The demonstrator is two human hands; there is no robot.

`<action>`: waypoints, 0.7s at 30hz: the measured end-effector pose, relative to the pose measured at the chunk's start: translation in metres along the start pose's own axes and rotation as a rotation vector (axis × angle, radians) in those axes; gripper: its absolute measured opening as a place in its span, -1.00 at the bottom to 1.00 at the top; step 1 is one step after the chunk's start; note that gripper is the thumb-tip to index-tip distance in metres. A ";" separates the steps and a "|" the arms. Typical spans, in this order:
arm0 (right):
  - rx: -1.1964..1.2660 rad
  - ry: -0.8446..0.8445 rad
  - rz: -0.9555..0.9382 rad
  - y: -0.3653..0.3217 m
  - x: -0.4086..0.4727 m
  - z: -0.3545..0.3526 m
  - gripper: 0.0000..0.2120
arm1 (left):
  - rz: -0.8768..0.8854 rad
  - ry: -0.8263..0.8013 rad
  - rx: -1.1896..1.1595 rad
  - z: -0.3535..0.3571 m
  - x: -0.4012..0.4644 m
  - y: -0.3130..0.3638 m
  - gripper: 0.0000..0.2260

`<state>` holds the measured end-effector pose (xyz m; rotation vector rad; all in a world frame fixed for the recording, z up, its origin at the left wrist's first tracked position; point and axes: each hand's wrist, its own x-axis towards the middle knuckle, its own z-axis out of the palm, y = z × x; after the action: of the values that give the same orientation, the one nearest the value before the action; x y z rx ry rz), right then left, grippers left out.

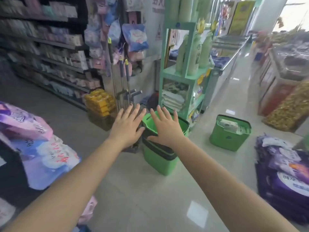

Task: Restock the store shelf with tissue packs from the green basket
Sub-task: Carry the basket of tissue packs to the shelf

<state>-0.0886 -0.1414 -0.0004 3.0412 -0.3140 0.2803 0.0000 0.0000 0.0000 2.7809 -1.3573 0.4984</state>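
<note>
Both your hands are stretched out ahead of you, fingers straight and spread, holding nothing. Your left hand (127,126) hangs just to the 9 o'clock side of the nearer green basket (158,158); your right hand (167,127) is over its near rim. Whether either palm touches the basket, you cannot tell from here.

That nearer basket looks like a stack of nested baskets, and no tissue packs show inside it. The second green basket (229,133), off at 2 o'clock from your hands, has wrapped packs (229,125) showing at its top. Your first risk, then, is reaching into the wrong container: if the stack is empty, you lose the reach and may tip it.

The view is smeared with motion, so your head is swinging. Reaching while turning makes a misjudged grab likely, and the nested stack stands on a glossy floor (133,190) where a knock could send it sliding.

At 11 o'clock, just beyond your left hand, mop handles (123,84) stand in a rack; a wide sweep of that arm could catch them and bring them down.

Soft bagged packs (40,148) crowd your 8 o'clock side and purple packs (282,178) your 4 o'clock side. Step back or sideways carelessly and you could trip on them.

The stocked shelves (50,47) lie at 10 o'clock, well apart from both baskets, so carrying loose packs across invites drops.
</note>
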 end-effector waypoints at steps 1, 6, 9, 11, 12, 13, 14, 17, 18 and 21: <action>-0.016 -0.005 0.031 0.018 0.000 0.001 -0.03 | 0.032 -0.015 0.006 0.005 0.016 0.013 -0.43; -0.007 -0.030 0.173 0.114 0.004 0.014 -0.02 | 0.158 -0.047 -0.037 0.026 0.102 0.077 -0.43; 0.016 -0.070 0.281 0.170 0.006 0.027 -0.01 | 0.248 -0.062 -0.031 0.043 0.150 0.112 -0.42; 0.039 -0.083 0.357 0.207 0.008 0.037 0.00 | 0.319 -0.074 -0.031 0.055 0.184 0.136 -0.43; 0.046 -0.086 0.389 0.224 0.010 0.041 0.00 | 0.358 -0.077 -0.029 0.061 0.200 0.148 -0.43; 0.047 -0.095 0.419 0.241 0.012 0.046 -0.01 | 0.392 -0.075 -0.026 0.067 0.217 0.160 -0.43; 0.040 -0.100 0.446 0.259 0.015 0.051 -0.01 | 0.427 -0.074 -0.024 0.073 0.235 0.172 -0.43; -0.002 -0.119 0.515 0.319 0.030 0.063 -0.01 | 0.522 -0.067 -0.001 0.094 0.296 0.208 -0.44; -0.011 -0.122 0.539 0.340 0.037 0.066 -0.02 | 0.547 -0.066 0.007 0.100 0.318 0.219 -0.44; 0.001 -0.129 0.631 0.405 0.058 0.075 -0.03 | 0.607 -0.062 0.034 0.120 0.388 0.250 -0.45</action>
<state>-0.1042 -0.5553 -0.0422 2.8718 -1.2768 0.1102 0.0638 -0.4710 -0.0356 2.3777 -2.2258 0.4381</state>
